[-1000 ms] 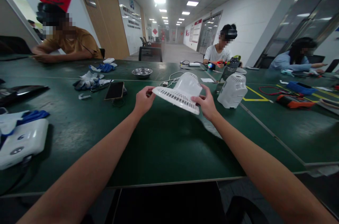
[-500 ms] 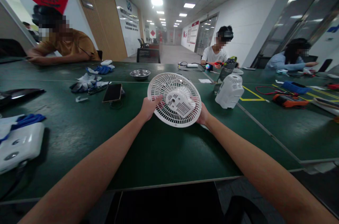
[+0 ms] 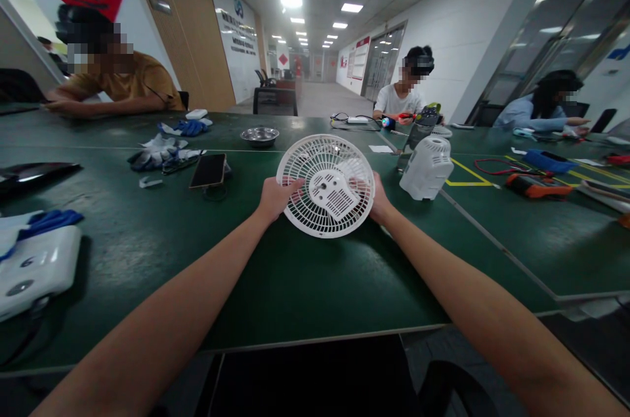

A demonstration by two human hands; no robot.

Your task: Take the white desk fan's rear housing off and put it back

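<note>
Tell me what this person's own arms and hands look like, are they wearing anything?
Both the left hand and the right hand are bare: ordinary human hands without gloves. No sleeves show on the forearms, and no watch, bracelet, cable or marking can be made out on them. Some fingers are hidden, so I cannot rule out rings.

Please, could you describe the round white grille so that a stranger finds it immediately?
Over the long green table, look between the left hand and right hand. Both hold the white grille; its round, slotted face sets it apart from the tall white housing to the right.
</note>
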